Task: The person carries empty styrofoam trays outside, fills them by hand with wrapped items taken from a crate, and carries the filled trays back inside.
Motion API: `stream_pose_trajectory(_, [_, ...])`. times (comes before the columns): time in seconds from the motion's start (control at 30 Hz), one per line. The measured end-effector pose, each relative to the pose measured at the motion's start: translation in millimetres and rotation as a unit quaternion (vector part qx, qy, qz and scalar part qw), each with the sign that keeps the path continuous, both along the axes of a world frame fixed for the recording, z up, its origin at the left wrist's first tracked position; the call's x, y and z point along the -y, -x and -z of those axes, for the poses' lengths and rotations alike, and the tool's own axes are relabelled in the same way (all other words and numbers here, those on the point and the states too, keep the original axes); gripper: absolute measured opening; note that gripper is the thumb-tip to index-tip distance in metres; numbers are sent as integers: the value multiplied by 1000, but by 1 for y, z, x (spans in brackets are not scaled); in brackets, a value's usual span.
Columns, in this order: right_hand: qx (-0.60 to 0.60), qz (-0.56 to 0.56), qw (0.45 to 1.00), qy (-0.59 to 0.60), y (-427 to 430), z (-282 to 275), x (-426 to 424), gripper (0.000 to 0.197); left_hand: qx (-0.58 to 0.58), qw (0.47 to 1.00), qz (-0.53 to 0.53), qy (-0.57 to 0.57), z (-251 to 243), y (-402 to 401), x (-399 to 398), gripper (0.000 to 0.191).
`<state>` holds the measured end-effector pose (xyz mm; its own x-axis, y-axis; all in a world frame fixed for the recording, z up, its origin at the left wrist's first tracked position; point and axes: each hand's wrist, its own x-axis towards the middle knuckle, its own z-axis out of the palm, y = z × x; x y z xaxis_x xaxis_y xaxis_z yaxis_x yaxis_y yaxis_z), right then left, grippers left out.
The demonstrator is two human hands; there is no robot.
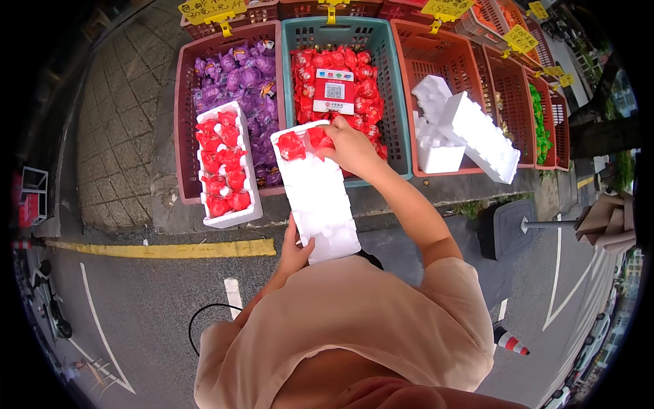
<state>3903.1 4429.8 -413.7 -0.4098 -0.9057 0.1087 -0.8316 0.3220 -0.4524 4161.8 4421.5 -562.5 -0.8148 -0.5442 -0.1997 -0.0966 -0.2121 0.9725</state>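
Observation:
A white foam tray (319, 199) lies lengthwise before me, its near end by my shirt. My left hand (295, 250) grips the left side of that near end. My right hand (352, 148) holds a red-wrapped item (319, 137) between thumb and fingers at the tray's far right corner. Another red-wrapped item (291, 146) sits in the far left corner. Beyond the tray, a teal plastic crate (403, 128) holds many such red items, with a red card bearing a printed code (333, 91) on top. A second foam tray (232, 221), filled with red-wrapped items, stands at the left.
A reddish crate (186, 122) with purple-wrapped items stands behind the filled tray. White foam trays (477, 135) are heaped in and over an orange-brown crate (409, 56) at the right. More crates continue rightward under yellow written signs (520, 39). A black umbrella base (506, 230) stands right.

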Motion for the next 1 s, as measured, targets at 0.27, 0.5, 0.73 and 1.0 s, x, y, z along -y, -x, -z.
stream_pose_trajectory(0.27, [-139, -58, 985, 83, -7, 18, 3, 27, 10, 1000, -16, 5, 1, 0, -5, 79])
stream_pose_trajectory(0.5, [-202, -27, 979, 29, 1, 42, 7, 29, 11, 999, -33, 10, -4, 4, -9, 78])
stream_pose_trajectory(0.73, [212, 84, 972, -58, 113, 134, -52, 44, -12, 999, -39, -18, -4, 5, -10, 77])
stream_pose_trajectory(1.0, [-3, 82, 877, -474, 77, 163, -22, 82, -11, 999, -52, -2, -4, 8, -9, 75])
